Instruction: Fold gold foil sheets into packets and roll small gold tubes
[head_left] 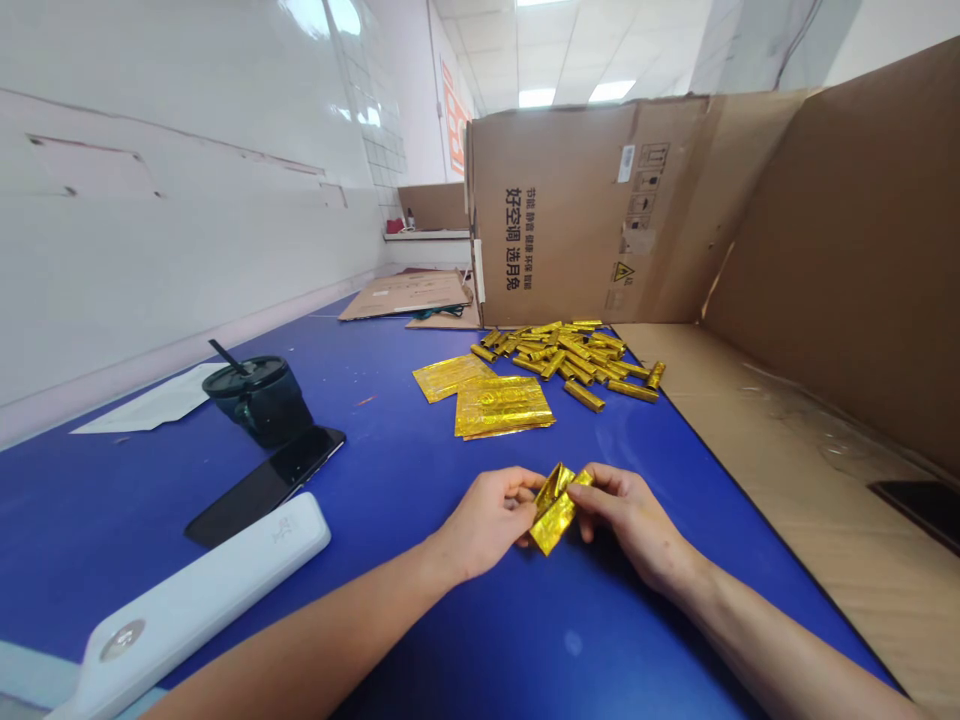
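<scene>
Both hands are low over the blue table (390, 480), pinching a crumpled gold foil packet (555, 510) between them. My left hand (484, 520) grips the packet's left side, and my right hand (622, 515) holds its right side. Ahead of them lies a loose heap of small rolled gold foil sticks (570, 355). To the heap's left are a stack of flat gold foil sachets (502, 407) and a separate flat sachet (450, 376). Neither hand touches these.
A black tumbler with a straw (259, 402), a black phone (270, 485), a long white case (195, 600) and white paper (150, 400) lie left. A cardboard box (585, 210) stands behind the heap, with a cardboard sheet (780, 450) right.
</scene>
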